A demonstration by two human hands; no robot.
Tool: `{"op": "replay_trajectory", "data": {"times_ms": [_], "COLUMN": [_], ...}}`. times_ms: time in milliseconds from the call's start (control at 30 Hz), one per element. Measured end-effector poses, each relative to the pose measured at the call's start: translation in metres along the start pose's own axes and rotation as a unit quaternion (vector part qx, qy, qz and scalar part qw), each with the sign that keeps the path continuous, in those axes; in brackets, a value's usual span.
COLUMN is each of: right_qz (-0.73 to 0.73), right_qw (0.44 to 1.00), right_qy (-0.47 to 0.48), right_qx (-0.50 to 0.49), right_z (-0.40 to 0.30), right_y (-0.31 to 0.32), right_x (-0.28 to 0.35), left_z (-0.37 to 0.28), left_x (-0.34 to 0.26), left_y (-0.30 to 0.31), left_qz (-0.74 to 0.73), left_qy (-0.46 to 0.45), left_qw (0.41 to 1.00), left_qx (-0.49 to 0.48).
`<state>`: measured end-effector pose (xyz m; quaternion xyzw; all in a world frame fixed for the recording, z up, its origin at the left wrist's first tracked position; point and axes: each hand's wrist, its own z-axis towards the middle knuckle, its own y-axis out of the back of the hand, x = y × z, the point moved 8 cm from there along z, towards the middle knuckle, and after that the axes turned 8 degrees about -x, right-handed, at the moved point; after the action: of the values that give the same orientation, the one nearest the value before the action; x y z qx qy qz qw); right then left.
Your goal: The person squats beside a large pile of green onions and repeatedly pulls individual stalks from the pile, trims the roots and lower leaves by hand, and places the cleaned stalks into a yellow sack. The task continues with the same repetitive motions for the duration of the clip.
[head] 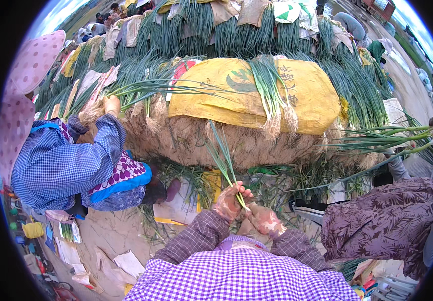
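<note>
A few green onions (228, 165) with white lower stems are held upright before my chest, leaves pointing towards the pile. My left hand (231, 201), in a dirty glove with bare fingertips, is closed round the stems. Just below and to the right, my right hand (264, 219) touches the root end; its fingers are mostly hidden, so its grip is unclear. Ahead, a small bunch of green onions (269, 90) lies with its roots towards me on a yellow woven sack (209, 98), which covers part of the large onion pile (351, 86).
A co-worker in a blue checked smock (66, 158) holds onions close on the left. Another co-worker in patterned purple clothing (378, 225) is close on the right, gloved hand on onions. Loose leaves (306, 180), cardboard and sacks litter the ground. More people work beyond the pile.
</note>
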<state>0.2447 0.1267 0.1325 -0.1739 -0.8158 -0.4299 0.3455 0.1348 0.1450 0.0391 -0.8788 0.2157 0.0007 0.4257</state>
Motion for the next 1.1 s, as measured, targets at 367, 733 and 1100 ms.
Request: {"op": "replay_trajectory", "data": {"times_ms": [367,733,1100], "right_qz": [0.312,0.505,-0.013], "right_qw": [0.907,0.774,0.918], "right_qy": [-0.282,0.038,-0.022], "right_qx": [0.039,-0.38,-0.396], "right_z": [-0.15,0.142,0.301], "right_y": [0.094,0.265,0.188], "right_x": [-0.121,-0.059,-0.08], "left_z": [-0.061,-0.007,0.06], "left_x": [-0.201,-0.307,-0.215], "left_y": [-0.003,-0.283,0.131], "left_qz": [0.003,0.312,0.396], "left_qy": [-0.164,-0.353,-0.088], "left_qw": [0.985,0.87,0.896], "left_qx": [-0.047,0.141,-0.182]}}
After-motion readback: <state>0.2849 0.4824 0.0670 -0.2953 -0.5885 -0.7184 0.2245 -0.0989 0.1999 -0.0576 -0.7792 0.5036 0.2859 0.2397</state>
